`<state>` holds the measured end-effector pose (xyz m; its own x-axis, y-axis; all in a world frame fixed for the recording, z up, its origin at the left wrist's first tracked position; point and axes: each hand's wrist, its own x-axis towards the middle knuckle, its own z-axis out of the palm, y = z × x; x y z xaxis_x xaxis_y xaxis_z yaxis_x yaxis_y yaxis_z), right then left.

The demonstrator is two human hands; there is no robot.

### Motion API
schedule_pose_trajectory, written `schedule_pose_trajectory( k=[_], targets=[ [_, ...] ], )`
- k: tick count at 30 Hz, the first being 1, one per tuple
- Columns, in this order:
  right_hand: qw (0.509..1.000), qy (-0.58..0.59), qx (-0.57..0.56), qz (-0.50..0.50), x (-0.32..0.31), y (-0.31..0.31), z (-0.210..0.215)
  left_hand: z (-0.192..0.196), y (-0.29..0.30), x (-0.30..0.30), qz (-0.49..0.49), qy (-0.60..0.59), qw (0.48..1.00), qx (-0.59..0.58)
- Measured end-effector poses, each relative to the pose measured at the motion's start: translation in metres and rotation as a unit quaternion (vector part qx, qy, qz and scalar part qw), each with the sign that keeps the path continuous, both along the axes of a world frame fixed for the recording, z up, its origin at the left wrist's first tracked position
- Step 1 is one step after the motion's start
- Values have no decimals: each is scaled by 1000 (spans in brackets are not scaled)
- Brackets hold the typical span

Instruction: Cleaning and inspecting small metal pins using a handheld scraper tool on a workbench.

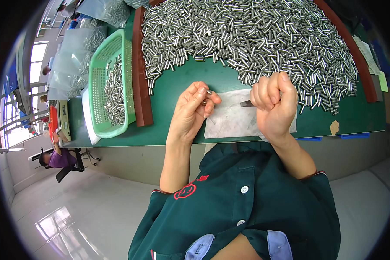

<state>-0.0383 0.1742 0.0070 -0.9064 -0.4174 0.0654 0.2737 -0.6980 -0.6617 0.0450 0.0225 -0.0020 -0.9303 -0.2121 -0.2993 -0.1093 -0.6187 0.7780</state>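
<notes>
My left hand (187,110) is closed, with a small metal pin (209,92) pinched between thumb and fingertips. A second shiny bit shows lower down among the curled fingers. My right hand (274,102) is a fist around a dark, flat-ended tool (246,104), whose tip points left toward the other hand; the rest of it is hidden, so its exact kind is unclear. Beneath both hands lies a smudged white cloth (227,122) at the near edge of the green table (173,86). Just beyond them spreads a large heap of short metal pins (251,43).
Reddish-brown bars (142,73) (355,56) border the heap on both sides. A green plastic basket (128,82) holding pins stands left. Behind it are clear bags (67,65) of pins and a scale (64,119). A seated person (60,159) is at far left.
</notes>
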Motion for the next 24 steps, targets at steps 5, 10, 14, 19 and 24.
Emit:
schedule_pose_trajectory(
  k=[5,10,14,19,24],
  targets=[
    [1000,-7,6,0,1,0,0,7,-7,-3,11,8,992,122],
    [1000,0,9,-2,1,0,0,18,-28,-29,32,-55,952,-298],
    [1000,5,11,-7,1,-1,0,18,-36,-54,67,-55,740,-667],
    [1000,-9,-6,-20,0,-2,-2,10,-32,-60,26,-47,643,-764],
    [1000,-13,-3,-11,1,-2,0,1,-35,-60,10,-16,646,-763]
  ],
)
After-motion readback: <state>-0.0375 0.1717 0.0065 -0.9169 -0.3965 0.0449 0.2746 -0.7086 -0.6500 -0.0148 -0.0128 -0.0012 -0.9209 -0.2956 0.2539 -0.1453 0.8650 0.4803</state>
